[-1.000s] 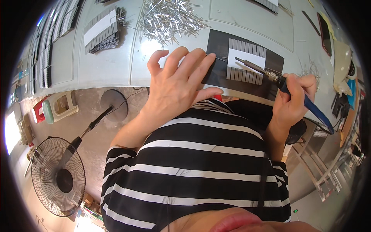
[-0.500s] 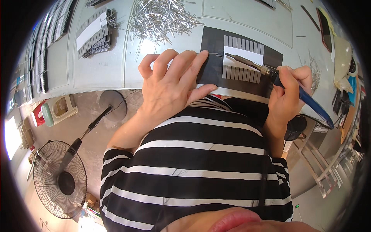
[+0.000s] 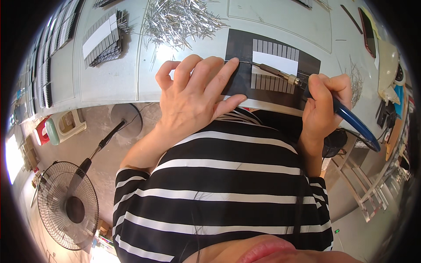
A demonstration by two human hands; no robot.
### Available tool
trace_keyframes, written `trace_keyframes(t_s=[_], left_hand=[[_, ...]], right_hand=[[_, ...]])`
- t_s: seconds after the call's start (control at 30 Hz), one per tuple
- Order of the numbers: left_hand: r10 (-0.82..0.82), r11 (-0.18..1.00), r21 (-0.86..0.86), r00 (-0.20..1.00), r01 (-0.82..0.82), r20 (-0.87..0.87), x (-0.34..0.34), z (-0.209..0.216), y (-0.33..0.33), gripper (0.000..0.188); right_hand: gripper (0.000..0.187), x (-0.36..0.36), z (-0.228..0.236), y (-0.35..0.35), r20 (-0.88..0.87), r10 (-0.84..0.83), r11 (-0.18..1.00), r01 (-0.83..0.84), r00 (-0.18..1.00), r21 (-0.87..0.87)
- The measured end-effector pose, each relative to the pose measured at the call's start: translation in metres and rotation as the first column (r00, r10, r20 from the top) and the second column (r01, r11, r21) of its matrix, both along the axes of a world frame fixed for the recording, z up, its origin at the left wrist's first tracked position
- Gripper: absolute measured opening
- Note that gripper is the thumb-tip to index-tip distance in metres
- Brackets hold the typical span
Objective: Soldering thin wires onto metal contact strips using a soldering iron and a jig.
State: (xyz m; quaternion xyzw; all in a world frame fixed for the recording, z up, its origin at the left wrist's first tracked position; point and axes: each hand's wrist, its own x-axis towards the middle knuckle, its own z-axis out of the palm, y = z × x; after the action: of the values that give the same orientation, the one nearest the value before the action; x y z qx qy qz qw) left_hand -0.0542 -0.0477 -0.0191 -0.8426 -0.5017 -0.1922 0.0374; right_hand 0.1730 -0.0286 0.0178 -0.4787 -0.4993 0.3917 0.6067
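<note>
My right hand (image 3: 326, 103) grips a soldering iron (image 3: 274, 71), its blue cord running down to the right. The iron's tip lies at the left edge of a panel (image 3: 278, 61) with a white band between two rows of dark grey strips. Under the panel is a black board (image 3: 239, 41). A thin metal strip (image 3: 245, 62) crosses the board from my left index fingertip to the iron's tip. My left hand (image 3: 193, 90) is open, fingers apart, with the index fingertip pressed down at that strip and the thumb by the board's near edge.
A heap of loose silvery strips (image 3: 182, 22) lies beyond my left hand. Left of it is a stack of similar panels (image 3: 103, 39), with more rows at the far left. A phone (image 3: 367, 33) lies at the far right. A fan (image 3: 68, 206) stands on the floor at left.
The soldering iron's tip has moved left and slightly nearer, from over the panel's white band to its left edge by the metal strip. My left hand has barely shifted.
</note>
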Motion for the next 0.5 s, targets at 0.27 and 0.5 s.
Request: trace_keyframes(t_s=[0.27,0.5], left_hand=[[-0.003,1.000,0.004,1.000,0.003,0.003,-0.0003,0.0022,0.0000,0.058],[-0.001,1.000,0.013,1.000,0.001,0.000,-0.0003,0.0033,0.0002,0.056]], right_hand=[[0.025,-0.0010,-0.0037,0.0039,0.092,0.067,0.994,-0.075,0.994,0.085],[0.025,-0.0027,-0.0037,0.0044,0.050,0.083,0.993,-0.087,0.995,0.084]])
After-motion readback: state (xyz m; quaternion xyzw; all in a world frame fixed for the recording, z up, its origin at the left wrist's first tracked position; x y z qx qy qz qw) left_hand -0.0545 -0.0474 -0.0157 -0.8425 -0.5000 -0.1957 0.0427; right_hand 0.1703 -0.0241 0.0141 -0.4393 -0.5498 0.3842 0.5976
